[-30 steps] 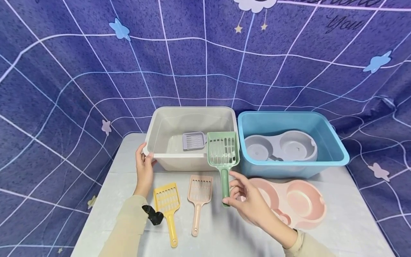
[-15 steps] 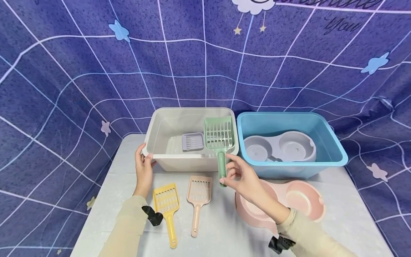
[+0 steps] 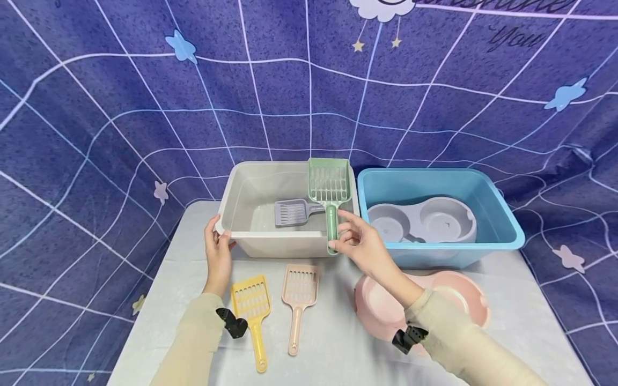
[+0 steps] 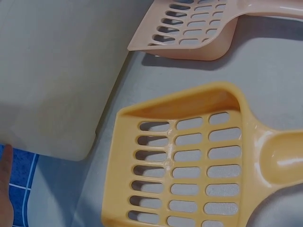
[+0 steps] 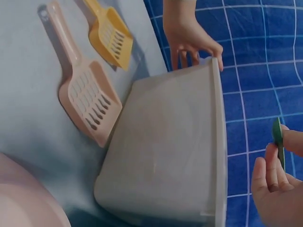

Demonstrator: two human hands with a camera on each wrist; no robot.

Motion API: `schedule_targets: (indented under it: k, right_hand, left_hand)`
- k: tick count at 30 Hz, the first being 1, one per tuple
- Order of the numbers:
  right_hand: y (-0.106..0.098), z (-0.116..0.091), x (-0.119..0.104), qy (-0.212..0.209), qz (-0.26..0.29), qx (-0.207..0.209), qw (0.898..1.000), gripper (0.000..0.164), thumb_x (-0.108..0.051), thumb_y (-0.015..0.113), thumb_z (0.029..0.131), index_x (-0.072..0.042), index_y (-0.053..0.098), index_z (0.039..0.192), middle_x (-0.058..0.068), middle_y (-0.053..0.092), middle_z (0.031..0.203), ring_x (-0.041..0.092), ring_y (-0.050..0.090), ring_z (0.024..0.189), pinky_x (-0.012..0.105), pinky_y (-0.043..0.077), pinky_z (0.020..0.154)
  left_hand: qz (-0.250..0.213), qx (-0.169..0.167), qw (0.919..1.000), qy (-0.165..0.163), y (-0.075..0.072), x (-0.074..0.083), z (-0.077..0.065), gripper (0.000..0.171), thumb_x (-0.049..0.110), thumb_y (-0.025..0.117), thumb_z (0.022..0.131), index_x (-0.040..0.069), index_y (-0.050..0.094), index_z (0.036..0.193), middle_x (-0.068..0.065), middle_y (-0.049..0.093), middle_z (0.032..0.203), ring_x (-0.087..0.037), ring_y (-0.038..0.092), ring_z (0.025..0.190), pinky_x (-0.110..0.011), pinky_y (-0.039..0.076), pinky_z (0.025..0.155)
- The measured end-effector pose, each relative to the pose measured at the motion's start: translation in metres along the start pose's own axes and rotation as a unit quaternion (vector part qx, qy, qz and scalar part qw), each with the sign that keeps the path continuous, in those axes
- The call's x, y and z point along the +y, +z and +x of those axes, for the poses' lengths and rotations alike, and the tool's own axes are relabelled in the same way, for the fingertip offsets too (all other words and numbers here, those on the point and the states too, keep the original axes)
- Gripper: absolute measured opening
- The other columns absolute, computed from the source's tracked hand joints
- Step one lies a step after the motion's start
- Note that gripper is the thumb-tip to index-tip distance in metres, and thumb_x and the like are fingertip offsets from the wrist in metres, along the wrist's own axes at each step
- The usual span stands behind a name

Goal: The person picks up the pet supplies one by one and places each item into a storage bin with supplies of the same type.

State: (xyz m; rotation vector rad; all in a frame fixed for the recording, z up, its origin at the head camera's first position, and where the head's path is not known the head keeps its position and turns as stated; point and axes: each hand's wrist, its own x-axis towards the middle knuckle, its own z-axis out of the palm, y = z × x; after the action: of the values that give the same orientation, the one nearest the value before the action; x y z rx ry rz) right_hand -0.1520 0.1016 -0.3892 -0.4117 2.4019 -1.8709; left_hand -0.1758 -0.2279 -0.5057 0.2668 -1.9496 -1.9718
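My right hand (image 3: 363, 244) pinches the handle of a green litter scoop (image 3: 330, 182), whose slotted head is over the right part of the grey-white litter box (image 3: 285, 244). In the right wrist view only the end of the green handle (image 5: 279, 137) shows between thumb and fingers. My left hand (image 3: 219, 260) grips the front left corner of that box, thumb on the rim. Inside the box lies a small grey-purple scoop (image 3: 292, 213), its handle running behind the green one. On the table before the box lie a yellow scoop (image 3: 252, 300) and a pink scoop (image 3: 300, 287).
A blue litter box (image 3: 439, 254) stands to the right of the grey-white one, with a grey double bowl (image 3: 446, 220) in it. A pink double bowl (image 3: 475, 300) lies in front, partly under my right forearm. A patterned blue curtain (image 3: 309, 80) hangs behind the table.
My right hand has carried the green scoop away from me, from in front of the grey-white box to above it. My left hand stays on the box corner.
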Motion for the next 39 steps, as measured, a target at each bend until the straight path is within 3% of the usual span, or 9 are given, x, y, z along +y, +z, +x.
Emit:
schedule_targets:
  k: [4,10,18,26,34,39]
  right_hand:
    - [-0.001,0.012,0.006,0.01,0.017,0.013,1.0,0.069,0.004,0.074,0.084,0.004,0.043,0.145,0.019,0.066,0.108,0.009,0.057,0.077,0.015,0.048,0.068]
    - [-0.001,0.029,0.013,0.039,0.04,0.035,0.998,0.067,0.003,0.073,0.085,0.001,0.044,0.146,0.019,0.065,0.114,0.006,0.052,0.075,0.014,0.046,0.066]
    - [-0.003,0.043,0.015,0.047,0.032,0.057,0.997,0.06,-0.004,0.075,0.087,-0.001,0.051,0.142,0.02,0.066,0.117,0.005,0.06,0.079,0.015,0.049,0.068]
    - [-0.003,0.053,0.02,0.044,0.001,0.054,0.998,0.059,-0.006,0.075,0.087,-0.001,0.053,0.141,0.018,0.067,0.116,0.009,0.061,0.082,0.016,0.049,0.066]
    - [-0.001,0.058,0.028,0.056,-0.006,0.063,0.996,0.053,-0.007,0.077,0.086,0.001,0.058,0.135,0.02,0.068,0.115,0.012,0.061,0.085,0.015,0.047,0.065]
    - [0.001,0.058,0.029,0.047,-0.015,0.061,0.997,0.053,-0.008,0.077,0.086,0.002,0.059,0.134,0.02,0.068,0.114,0.009,0.059,0.082,0.014,0.047,0.064]
  left_hand:
    - [-0.012,-0.012,0.9999,0.001,0.0,-0.002,0.002,0.052,0.008,0.036,0.104,0.016,0.025,0.154,-0.014,0.039,0.149,-0.016,0.047,0.119,-0.055,0.037,0.107]
    - [-0.006,-0.004,1.0,0.002,0.003,-0.002,0.001,0.051,0.01,0.036,0.104,0.019,0.027,0.154,-0.01,0.043,0.144,-0.015,0.048,0.117,-0.048,0.04,0.104]
    - [0.0,0.0,0.9999,0.013,0.006,-0.003,0.0,0.049,0.012,0.037,0.105,0.021,0.029,0.153,-0.009,0.044,0.142,-0.029,0.046,0.122,-0.05,0.04,0.103]
    - [-0.002,-0.003,1.0,0.005,0.004,-0.001,0.001,0.051,0.01,0.036,0.105,0.018,0.026,0.154,-0.01,0.042,0.143,-0.017,0.048,0.117,-0.052,0.039,0.105]
    - [0.011,0.004,0.9999,0.007,0.004,-0.003,-0.001,0.051,0.011,0.036,0.105,0.019,0.027,0.154,-0.011,0.043,0.144,-0.014,0.048,0.117,-0.049,0.04,0.104]
    - [0.022,0.001,0.9997,0.013,0.007,0.017,-0.01,0.051,0.01,0.036,0.104,0.013,0.026,0.154,-0.019,0.04,0.147,-0.014,0.048,0.116,-0.052,0.04,0.102]
